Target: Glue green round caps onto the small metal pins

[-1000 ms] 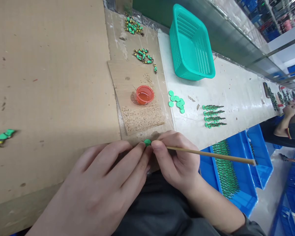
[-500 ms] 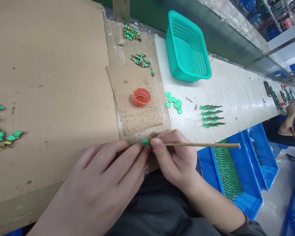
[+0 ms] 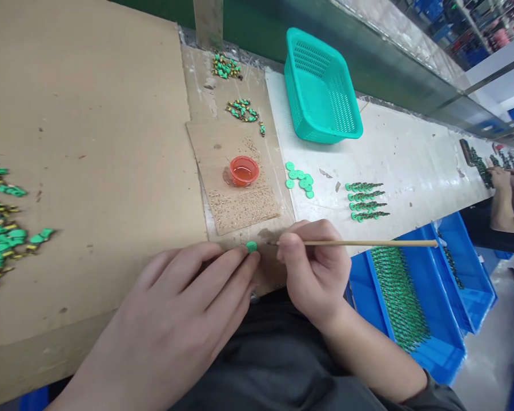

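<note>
Near the front edge of the cardboard, my left hand (image 3: 188, 302) pinches a small green disc (image 3: 251, 246) between its fingertips. My right hand (image 3: 317, 262) is closed round a thin wooden stick (image 3: 368, 243), whose dark tip points left toward the disc with a small gap between them. Beyond the hands, a red cup (image 3: 244, 171) with liquid stands on a speckled board (image 3: 240, 208). Loose green discs (image 3: 300, 175) lie to its right on the white surface.
A teal basket (image 3: 323, 88) stands at the back. Green-and-dark rows (image 3: 368, 201) lie on the right, green-and-yellow pieces (image 3: 2, 240) on the left. Blue bins (image 3: 432, 319) sit below the edge. At far right are another person's hands (image 3: 503, 180).
My right hand has drawn back to the right with the stick, leaving a gap to the green disc. The view has shifted slightly, showing more pieces at left.
</note>
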### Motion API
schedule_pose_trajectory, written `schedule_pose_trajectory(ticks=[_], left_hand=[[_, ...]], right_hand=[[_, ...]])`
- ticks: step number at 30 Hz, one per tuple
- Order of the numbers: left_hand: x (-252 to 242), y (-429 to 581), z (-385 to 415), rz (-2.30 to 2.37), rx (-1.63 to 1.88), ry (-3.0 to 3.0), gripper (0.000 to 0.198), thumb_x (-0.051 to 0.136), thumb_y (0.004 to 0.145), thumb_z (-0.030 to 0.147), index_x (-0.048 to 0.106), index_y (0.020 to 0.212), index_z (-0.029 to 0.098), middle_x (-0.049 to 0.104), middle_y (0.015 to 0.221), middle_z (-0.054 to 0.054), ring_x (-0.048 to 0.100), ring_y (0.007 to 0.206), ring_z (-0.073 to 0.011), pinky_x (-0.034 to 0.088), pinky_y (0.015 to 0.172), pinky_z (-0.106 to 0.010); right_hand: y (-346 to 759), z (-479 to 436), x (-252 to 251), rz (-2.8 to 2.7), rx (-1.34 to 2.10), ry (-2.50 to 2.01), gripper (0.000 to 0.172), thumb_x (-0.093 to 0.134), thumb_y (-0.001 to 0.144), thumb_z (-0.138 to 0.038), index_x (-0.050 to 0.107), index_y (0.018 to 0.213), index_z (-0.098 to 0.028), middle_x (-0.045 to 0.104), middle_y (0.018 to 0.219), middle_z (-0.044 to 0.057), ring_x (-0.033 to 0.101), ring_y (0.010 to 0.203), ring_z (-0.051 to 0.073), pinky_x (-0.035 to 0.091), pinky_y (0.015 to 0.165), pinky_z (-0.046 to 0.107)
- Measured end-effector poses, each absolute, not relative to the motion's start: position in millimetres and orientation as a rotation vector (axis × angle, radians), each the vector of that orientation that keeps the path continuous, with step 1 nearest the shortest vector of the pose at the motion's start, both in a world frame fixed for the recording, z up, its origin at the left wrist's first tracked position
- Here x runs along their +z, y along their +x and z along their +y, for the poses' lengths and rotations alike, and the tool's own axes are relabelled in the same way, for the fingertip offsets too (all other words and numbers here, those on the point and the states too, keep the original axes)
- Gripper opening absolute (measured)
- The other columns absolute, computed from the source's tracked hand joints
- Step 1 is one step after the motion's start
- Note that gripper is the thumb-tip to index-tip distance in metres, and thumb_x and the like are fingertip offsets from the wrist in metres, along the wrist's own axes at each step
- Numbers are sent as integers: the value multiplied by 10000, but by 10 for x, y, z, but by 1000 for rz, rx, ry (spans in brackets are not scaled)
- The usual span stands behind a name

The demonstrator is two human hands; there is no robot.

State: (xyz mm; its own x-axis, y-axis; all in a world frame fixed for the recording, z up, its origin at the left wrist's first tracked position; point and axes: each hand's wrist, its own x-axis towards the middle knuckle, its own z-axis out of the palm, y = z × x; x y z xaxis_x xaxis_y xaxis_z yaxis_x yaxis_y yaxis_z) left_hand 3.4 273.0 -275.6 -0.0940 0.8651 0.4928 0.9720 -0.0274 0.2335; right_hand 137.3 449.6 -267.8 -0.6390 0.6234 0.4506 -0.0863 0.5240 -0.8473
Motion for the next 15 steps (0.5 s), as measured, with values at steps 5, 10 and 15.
schedule_pose_trajectory(ticks=[5, 10, 15], left_hand=[[-2717, 19, 2772, -2041, -744, -1956, 320, 611, 1204, 215, 755, 1471, 111, 850, 1356, -113, 704, 1179, -350, 524, 990, -537], [-2692, 19, 2796, -2032, -719, -1965, 335, 623, 1197, 278, 775, 1465, 146, 851, 1317, -115, 735, 1131, -335, 550, 937, -518], [-2647, -107, 2758, -2092, -867, -2017, 278, 664, 1177, 289, 837, 1393, 265, 877, 1335, -71, 787, 1169, -313, 607, 996, -483]], right_hand=[[1397, 4533, -2648, -1802, 1192, -490, 240, 735, 1227, -350, 679, 1010, -264, 651, 745, -76, 596, 608, 101, 512, 591, 247], [1525, 4608, -2598, -1809, 1194, -530, 281, 749, 1216, -384, 663, 976, -264, 648, 729, -70, 597, 601, 115, 502, 574, 253], [1630, 4661, -2642, -1890, 1201, -526, 315, 738, 1210, -428, 681, 954, -252, 644, 703, -65, 592, 569, 119, 481, 545, 246]])
